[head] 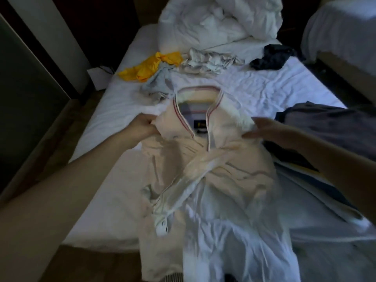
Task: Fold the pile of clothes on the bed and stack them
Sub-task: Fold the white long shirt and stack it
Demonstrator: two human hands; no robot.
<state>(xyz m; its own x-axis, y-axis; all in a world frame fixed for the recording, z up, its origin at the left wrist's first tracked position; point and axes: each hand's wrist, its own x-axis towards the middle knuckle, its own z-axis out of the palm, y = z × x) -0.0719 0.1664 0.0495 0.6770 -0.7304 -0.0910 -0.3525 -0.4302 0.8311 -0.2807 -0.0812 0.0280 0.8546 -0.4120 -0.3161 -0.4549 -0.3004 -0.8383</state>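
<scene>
**Cream shirt laid out on the bed, both hands at its shoulders**

The cream shirt (213,159) with a red-striped collar lies face up in the middle of the bed (264,88), one sleeve folded across its chest. The left hand (143,127) pinches the shirt's left shoulder, fingers curled into the cloth. The right hand (264,131) reaches to the shirt's right shoulder with fingers stretched out. It is blurred, and I cannot tell whether it grips the cloth.

Just beyond the shirt's collar lies a pale grey garment (158,82). Further beyond are a yellow garment (150,66), a crumpled grey-white garment (211,60) and a dark blue garment (272,58). Behind those sits a bunched white duvet (219,19). To the shirt's right lies a grey garment (329,123).
</scene>
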